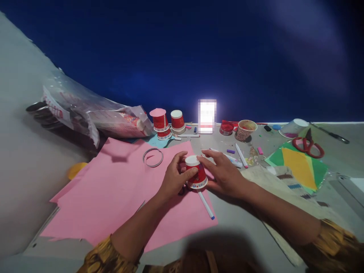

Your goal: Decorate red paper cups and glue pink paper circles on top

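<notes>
A red paper cup (pixel 200 177) with a white base stands upside down in front of me, over the pink paper (pixel 113 193). My left hand (pixel 174 176) curls round its left side, the thumb pressed on the front. From the right, my right hand (pixel 227 172) grips the same cup, its index finger near the top edge and its thumb low by the rim. Just below the cup lies a white marker (pixel 206 205) with a blue tip, its far end hidden under or behind the cup. A grey ring (pixel 152 165) rests on the paper to the left.
Stacked red cups (pixel 160 123) and another cup pair (pixel 178 122) stand at the back, beside plastic bags (pixel 113 117). Rightward are a patterned cup (pixel 245 131), red-handled scissors (pixel 308 148), green and yellow sheets (pixel 298 167), a stained cloth (pixel 256 178) and a glowing blurred rectangle (pixel 207 115).
</notes>
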`<state>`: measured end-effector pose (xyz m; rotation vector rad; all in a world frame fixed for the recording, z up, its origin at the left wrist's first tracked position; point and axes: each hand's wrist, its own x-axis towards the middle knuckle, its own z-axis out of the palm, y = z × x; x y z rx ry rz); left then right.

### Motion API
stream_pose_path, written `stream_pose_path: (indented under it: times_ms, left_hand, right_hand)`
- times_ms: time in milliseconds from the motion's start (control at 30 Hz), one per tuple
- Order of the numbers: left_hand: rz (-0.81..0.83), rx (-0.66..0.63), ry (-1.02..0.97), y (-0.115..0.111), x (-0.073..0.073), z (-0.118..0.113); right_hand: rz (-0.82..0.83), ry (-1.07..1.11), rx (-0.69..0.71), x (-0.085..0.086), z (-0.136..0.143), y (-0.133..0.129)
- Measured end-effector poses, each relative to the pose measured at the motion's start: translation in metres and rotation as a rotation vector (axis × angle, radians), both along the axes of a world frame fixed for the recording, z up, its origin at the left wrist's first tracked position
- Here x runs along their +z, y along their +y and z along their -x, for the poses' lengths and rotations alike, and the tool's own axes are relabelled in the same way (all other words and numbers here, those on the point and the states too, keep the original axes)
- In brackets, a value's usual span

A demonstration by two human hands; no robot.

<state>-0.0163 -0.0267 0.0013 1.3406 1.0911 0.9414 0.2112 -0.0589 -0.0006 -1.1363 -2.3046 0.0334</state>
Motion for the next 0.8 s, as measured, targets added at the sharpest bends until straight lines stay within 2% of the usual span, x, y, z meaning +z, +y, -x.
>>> stream_pose_path:
  times_ms: [200,267,367,467,533,600,700,800]
  left_hand:
    - [0.032,-0.064,-0.054,-0.003,0.008,-0.004]
    - [0.080,-0.084,-0.090,-0.005,0.010,-0.004]
    - [0.199,-0.092,-0.246,-0.006,0.012,-0.003]
    - [0.264,-0.019,-0.459,0.001,0.013,0.001]
    - [0.311,0.046,-0.593,0.008,0.012,0.004]
    - [0.380,0.101,-0.700,0.015,0.010,0.006]
    - [0.414,0.157,-0.766,0.020,0.008,0.007]
    - [0.345,0.132,-0.726,0.018,0.011,0.006]
  right_hand:
    - [-0.066,-0.024,-0.014,0.001,0.003,-0.002]
    - [-0.076,-0.002,0.010,0.000,0.002,-0.001]
    - [-0.044,0.040,0.014,-0.001,-0.005,0.000]
    - [0.086,0.030,-0.147,0.001,-0.015,0.001]
    - [0.210,-0.047,-0.293,0.004,-0.021,0.000]
    - [0.324,-0.164,-0.382,0.009,-0.022,-0.003]
    - [0.457,-0.337,-0.402,0.014,-0.017,-0.007]
    - [0.550,-0.448,-0.405,0.015,-0.011,-0.008]
